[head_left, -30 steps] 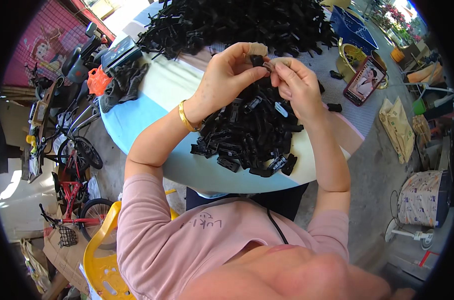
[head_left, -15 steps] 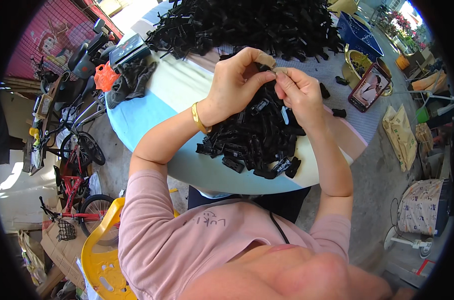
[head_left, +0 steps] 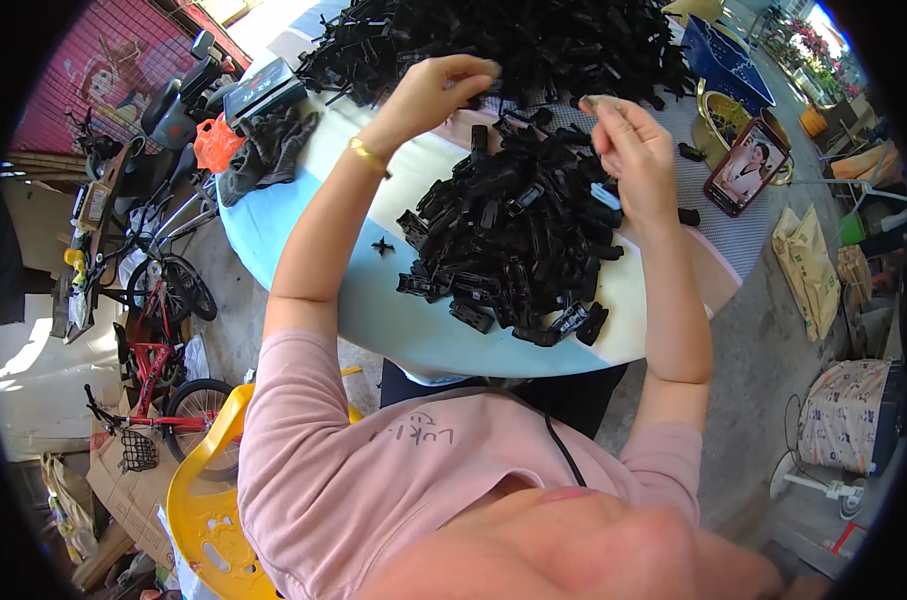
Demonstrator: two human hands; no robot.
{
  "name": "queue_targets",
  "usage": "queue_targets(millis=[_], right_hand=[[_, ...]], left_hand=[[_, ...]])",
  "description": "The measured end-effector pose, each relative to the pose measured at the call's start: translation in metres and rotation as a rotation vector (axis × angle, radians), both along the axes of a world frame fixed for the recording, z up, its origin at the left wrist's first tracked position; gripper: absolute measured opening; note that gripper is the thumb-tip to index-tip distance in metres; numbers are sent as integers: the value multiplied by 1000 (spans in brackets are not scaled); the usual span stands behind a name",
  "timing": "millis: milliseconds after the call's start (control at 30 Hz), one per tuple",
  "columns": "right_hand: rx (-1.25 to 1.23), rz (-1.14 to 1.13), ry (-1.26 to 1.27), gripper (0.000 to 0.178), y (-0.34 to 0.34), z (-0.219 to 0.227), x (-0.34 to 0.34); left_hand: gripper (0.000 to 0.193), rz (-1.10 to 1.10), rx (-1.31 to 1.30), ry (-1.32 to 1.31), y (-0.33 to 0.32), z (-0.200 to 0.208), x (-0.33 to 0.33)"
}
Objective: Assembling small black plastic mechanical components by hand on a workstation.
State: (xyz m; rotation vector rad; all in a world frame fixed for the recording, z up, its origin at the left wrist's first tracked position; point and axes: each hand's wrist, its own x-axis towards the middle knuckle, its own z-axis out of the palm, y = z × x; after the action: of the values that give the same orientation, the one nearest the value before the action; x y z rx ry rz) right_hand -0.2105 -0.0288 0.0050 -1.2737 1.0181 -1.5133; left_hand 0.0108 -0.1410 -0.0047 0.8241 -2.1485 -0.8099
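My left hand (head_left: 435, 98), a gold bangle at its wrist, hovers at the near edge of the large far heap of black plastic parts (head_left: 513, 45). Its thumb and fingers reach out with a gap between them, and no part shows there. My right hand (head_left: 635, 150) is raised over the right side of a smaller near pile of black plastic clips or housings (head_left: 508, 240). Its thumb and forefinger are pinched together; whatever sits at the tips is too small to name. Beside the right wrist lies a light blue piece (head_left: 605, 196) on the pile.
A phone (head_left: 746, 168) leans against a gold-coloured pot (head_left: 715, 120) at the right. Behind stands a blue crate (head_left: 723, 65). Dark cloth (head_left: 268, 160) and a red bag (head_left: 216, 145) lie at the table's left edge. One small black part (head_left: 381, 245) lies alone.
My hands were together over the near pile and have parted. The left went up and left toward the far heap; the right shifted right, still pinched. More of the near pile now shows.
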Motion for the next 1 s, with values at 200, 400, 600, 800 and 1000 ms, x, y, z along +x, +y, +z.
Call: queue_targets(millis=[200, 400, 600, 800, 1000], right_hand=[[-149, -60, 362, 16, 5, -8, 12], [-341, -60, 497, 22, 7, -11, 22], [-667, -189, 654, 21, 16, -7, 28], [-606, -202, 510, 10, 17, -3, 22], [-432, -249, 389, 16, 9, -4, 17]], left_hand=[[30, 218, -580, -401, -36, -65, 1], [38, 288, -618, -205, -6, -33, -15], [38, 95, -169, 141, 58, 7, -42], [35, -67, 79, 357, 74, 14, -43], [44, -147, 21, 252, 85, 16, -43]])
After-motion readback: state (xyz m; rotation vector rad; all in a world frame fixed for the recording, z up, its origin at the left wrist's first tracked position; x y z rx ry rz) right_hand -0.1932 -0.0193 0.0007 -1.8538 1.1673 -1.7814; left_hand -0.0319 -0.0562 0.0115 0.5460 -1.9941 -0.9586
